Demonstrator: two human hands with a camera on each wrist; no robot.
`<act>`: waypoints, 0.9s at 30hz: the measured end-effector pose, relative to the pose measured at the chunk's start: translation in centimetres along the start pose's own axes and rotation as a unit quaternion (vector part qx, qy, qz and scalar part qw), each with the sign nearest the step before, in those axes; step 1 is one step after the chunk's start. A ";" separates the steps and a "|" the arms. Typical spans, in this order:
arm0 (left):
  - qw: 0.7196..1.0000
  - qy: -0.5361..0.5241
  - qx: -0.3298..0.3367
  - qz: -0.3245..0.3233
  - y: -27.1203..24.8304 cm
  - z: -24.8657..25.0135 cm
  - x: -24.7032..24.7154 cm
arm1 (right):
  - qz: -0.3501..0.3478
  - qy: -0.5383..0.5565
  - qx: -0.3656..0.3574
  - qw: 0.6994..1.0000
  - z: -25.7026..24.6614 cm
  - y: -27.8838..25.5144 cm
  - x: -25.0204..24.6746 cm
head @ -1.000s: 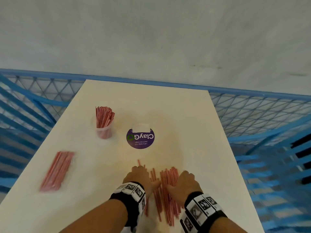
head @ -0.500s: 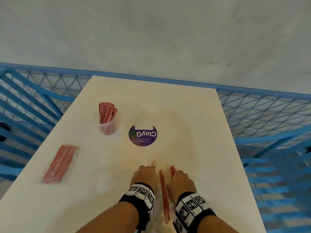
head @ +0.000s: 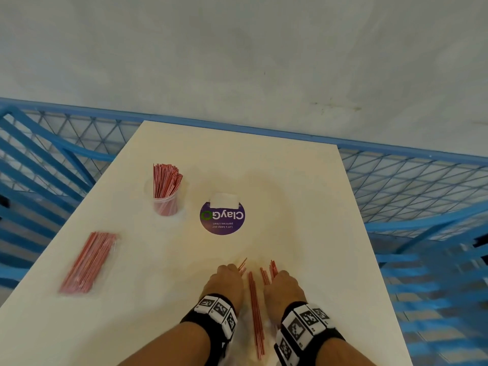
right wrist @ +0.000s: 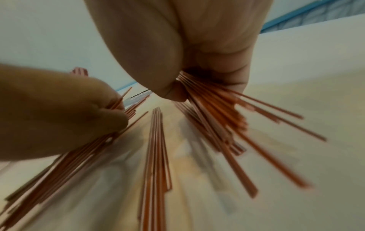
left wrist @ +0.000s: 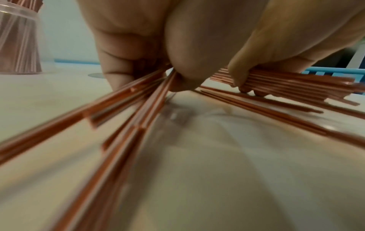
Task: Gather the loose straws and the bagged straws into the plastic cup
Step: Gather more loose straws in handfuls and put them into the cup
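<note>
Thin red loose straws (head: 255,310) lie at the table's near edge between my two hands. My left hand (head: 227,282) pinches a bunch of these straws (left wrist: 138,96) between thumb and curled fingers. Just to its right, my right hand (head: 282,286) grips another bunch (right wrist: 215,112) the same way. A few straws (right wrist: 156,150) stay flat on the table between the hands. The clear plastic cup (head: 165,204) stands upright at the far left, holding several red straws. A clear bag of red straws (head: 88,261) lies flat at the left.
A round purple ClayGo sticker (head: 222,217) is on the white table (head: 303,212) ahead of my hands. Blue metal mesh railing (head: 412,186) surrounds the table on both sides and behind. A crinkled clear bag (left wrist: 197,118) lies under my left wrist.
Both hands have drawn together and curled round the spread-out straws, splitting them into two held bunches, with only a narrow strip left lying between them.
</note>
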State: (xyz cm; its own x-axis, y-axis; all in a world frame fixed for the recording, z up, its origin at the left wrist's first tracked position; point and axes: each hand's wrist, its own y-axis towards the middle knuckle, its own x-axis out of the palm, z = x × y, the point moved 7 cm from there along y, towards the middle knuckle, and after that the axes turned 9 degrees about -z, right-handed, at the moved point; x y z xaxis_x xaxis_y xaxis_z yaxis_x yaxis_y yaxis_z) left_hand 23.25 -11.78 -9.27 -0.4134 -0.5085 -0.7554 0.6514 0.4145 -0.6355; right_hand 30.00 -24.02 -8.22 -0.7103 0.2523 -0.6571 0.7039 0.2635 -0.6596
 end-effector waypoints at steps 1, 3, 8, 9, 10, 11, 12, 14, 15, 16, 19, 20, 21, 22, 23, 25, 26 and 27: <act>1.000 -0.009 0.006 0.003 0.0 -0.1 -0.2 | 0.001 0.013 -0.006 1.000 0.0 -0.1 -0.3; 0.999 -0.032 0.016 0.011 0.2 -0.3 -0.7 | -0.004 0.024 -0.018 1.000 -0.2 -0.3 -0.7; 0.992 -0.126 0.011 0.021 0.3 -1.5 -2.9 | -0.019 0.023 -0.026 0.999 -0.6 -0.6 -1.4; 0.990 -0.142 0.003 0.023 0.3 -1.8 -3.3 | -0.023 0.027 -0.025 0.999 -0.6 -0.6 -1.6; 0.988 -0.150 -0.001 0.025 0.3 -2.1 -3.6 | -0.028 0.031 -0.027 0.999 -0.6 -0.6 -1.7; 0.989 -0.145 0.002 0.027 0.2 -2.3 -3.7 | -0.029 0.029 -0.032 0.999 -0.5 -0.7 -1.8; 0.991 -0.131 0.013 0.027 0.1 -2.4 -3.6 | -0.025 0.021 -0.040 0.999 -0.5 -0.7 -1.9; 0.995 -0.088 0.040 0.018 -0.2 -2.4 -3.1 | -0.011 -0.011 -0.055 0.998 -0.3 -0.9 -1.9; 0.997 -0.060 0.049 0.010 -0.4 -2.4 -2.7 | -0.009 -0.027 -0.056 0.998 -0.1 -1.1 -1.7; 0.998 -0.033 0.053 0.002 -0.5 -2.4 -2.2 | -0.012 -0.041 -0.053 0.998 0.1 -1.2 -1.3; 0.998 0.020 0.051 -0.018 -0.9 -1.8 -1.2 | -0.018 -0.078 -0.041 0.996 0.4 -1.3 -0.1; 0.998 0.024 0.050 -0.018 -1.0 -1.5 -1.2 | -0.017 -0.081 -0.039 0.996 0.2 -1.3 0.1; 0.998 0.029 0.048 -0.017 -1.1 -1.0 -1.3 | -0.015 -0.079 -0.036 0.996 0.1 -1.2 0.2; 0.998 0.035 0.044 -0.019 -1.2 -0.6 -1.3 | -0.016 -0.077 -0.030 0.996 0.0 -1.2 0.2; 0.998 0.042 0.039 -0.024 -1.4 -0.3 -1.3 | -0.021 -0.075 -0.022 0.997 0.0 -1.2 0.2; 0.998 0.039 0.032 -0.035 -1.4 0.1 -1.2 | -0.028 -0.063 -0.010 0.998 0.0 -1.0 0.2; 0.998 0.030 0.028 -0.040 -1.2 0.0 -1.1 | -0.031 -0.053 -0.008 0.998 0.1 -0.9 0.2; 0.999 0.018 0.023 -0.044 -1.1 -0.1 -1.0 | -0.035 -0.045 -0.007 0.998 0.1 -0.8 0.3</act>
State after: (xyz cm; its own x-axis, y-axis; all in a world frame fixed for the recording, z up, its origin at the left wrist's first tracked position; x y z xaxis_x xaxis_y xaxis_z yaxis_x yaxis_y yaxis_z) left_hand 22.85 -11.65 -7.88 -0.4924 -0.5139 -0.7025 0.6391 0.3344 -0.6926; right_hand 29.25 -24.26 -7.89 -0.7542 0.1483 -0.6397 0.6515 0.2910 -0.7006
